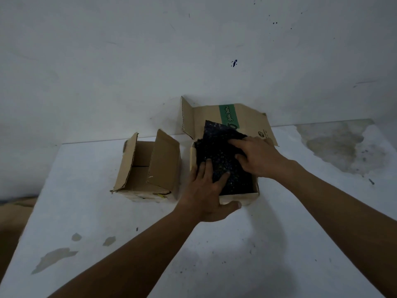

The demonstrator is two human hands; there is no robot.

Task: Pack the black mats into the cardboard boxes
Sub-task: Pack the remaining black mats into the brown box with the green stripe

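Nearest to us, the left forearm (139, 254) and the right forearm (343, 211) reach in bare from the bottom edge and the right edge, and meet over one box.

We see the left grip (207, 190) lying open. Its fingers are laid fairly straight on top of the black mats (223, 151), while the thumb stretches along the outside of the box's near wall. The right grip (260, 158) is open too, palm down, with spread fingertips pressing on the upper part of the same dark stack. We cannot tell whether either thumb pinches anything beneath.

The mats are black with fine pale speckles and sit inside the right cardboard box (236, 197), filling most of its opening. One corner of the top mat sticks up above the rim and leans toward the back flap (247, 119). That flap stands open against the wall and carries a green band (228, 117) printed "gula batu".

Just beside this box, to its left and not touching it as far as we can judge, stands the left cardboard box (148, 168). Its flaps are raised, and we look down onto its plain brown inside.

Both boxes rest on a white surface (214, 254) with chipped patches near its left front and a large brownish stain (335, 147) at its far right. Behind them rises a pale, scuffed wall (129, 61) with a few dark specks
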